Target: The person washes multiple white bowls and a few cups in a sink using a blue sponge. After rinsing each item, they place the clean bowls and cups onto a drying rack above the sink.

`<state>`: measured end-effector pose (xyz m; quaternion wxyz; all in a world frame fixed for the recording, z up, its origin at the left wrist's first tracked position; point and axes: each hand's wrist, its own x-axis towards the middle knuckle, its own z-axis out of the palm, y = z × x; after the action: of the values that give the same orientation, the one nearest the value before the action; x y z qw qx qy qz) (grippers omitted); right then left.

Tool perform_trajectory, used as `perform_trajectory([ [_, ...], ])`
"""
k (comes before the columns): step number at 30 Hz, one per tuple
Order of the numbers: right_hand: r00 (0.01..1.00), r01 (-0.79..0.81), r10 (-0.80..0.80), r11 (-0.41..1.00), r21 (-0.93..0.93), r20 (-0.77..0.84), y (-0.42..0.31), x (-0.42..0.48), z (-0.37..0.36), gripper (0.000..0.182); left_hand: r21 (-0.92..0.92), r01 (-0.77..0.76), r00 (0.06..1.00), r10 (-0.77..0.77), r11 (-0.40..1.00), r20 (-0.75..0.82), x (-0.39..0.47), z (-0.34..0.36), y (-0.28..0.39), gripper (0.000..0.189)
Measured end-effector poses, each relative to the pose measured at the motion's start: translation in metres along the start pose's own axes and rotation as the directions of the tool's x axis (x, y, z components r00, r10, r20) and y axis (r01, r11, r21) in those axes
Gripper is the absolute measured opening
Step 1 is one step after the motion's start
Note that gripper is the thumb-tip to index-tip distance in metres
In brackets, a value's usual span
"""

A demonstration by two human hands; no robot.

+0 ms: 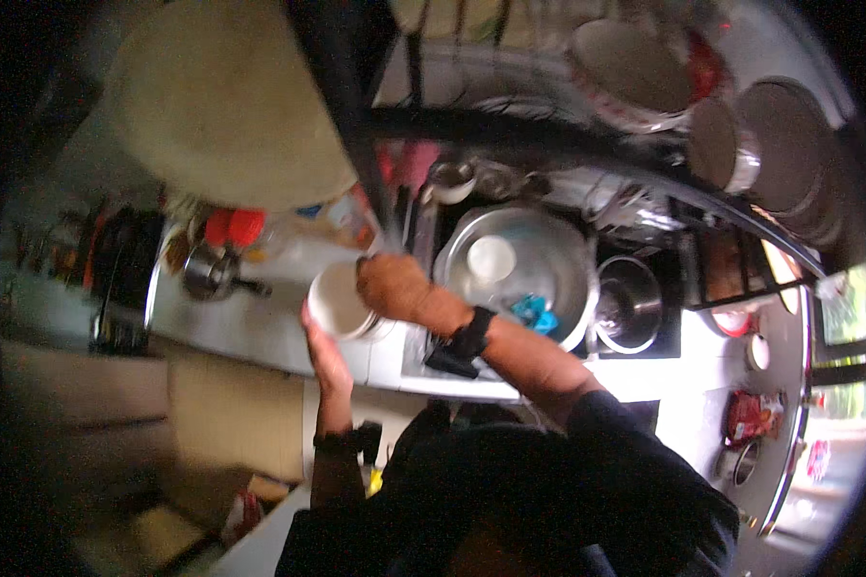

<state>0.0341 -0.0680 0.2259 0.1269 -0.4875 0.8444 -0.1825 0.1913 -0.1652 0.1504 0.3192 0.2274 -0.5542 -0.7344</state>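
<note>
My left hand [326,360] is cupped against the outer side of a white round bowl or container [340,301] above the counter. At its right rim is my right hand [390,285], closed, with its fingers curled over the edge; whether it grips the rim or something inside is hidden. To the right a large metal basin [548,238] stands in the sink area. A white round dish [491,259] and a crumpled blue cloth or plastic [535,313] lie in it.
A metal pan [209,272] and red items [234,226] stand on the counter to the left. Right of the basin is a metal pot [628,304]. Black rack bars [491,130] cross above, near more pots and bowls. A red packet [754,417] lies far right.
</note>
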Motion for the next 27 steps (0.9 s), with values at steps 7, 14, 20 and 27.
perform_trajectory([
  [7, 0.994, 0.094, -0.088, 0.988, 0.119, -0.057, 0.015, 0.005, 0.013, 0.024, 0.124, -0.029, 0.995, 0.041, 0.992, -0.094, 0.005, 0.012, 0.008, 0.065],
  [14, 0.995, 0.058, -0.050, 0.993, 0.098, -0.082, 0.011, 0.000, 0.018, 0.029, 0.146, -0.030, 0.993, 0.047, 0.989, -0.112, 0.007, 0.025, 0.026, 0.056],
  [20, 1.000, -0.025, 0.022, 0.988, 0.153, 0.019, -0.003, -0.019, -0.011, 0.038, 0.132, -0.009, 0.996, 0.021, 0.991, -0.087, 0.001, 0.029, 0.031, 0.058],
  [27, 0.951, 0.190, -0.127, 0.960, 0.207, -0.280, -0.027, -0.119, -0.171, 0.030, 0.201, -0.025, 0.993, 0.048, 0.979, -0.108, 0.011, 0.004, 0.010, 0.065],
])
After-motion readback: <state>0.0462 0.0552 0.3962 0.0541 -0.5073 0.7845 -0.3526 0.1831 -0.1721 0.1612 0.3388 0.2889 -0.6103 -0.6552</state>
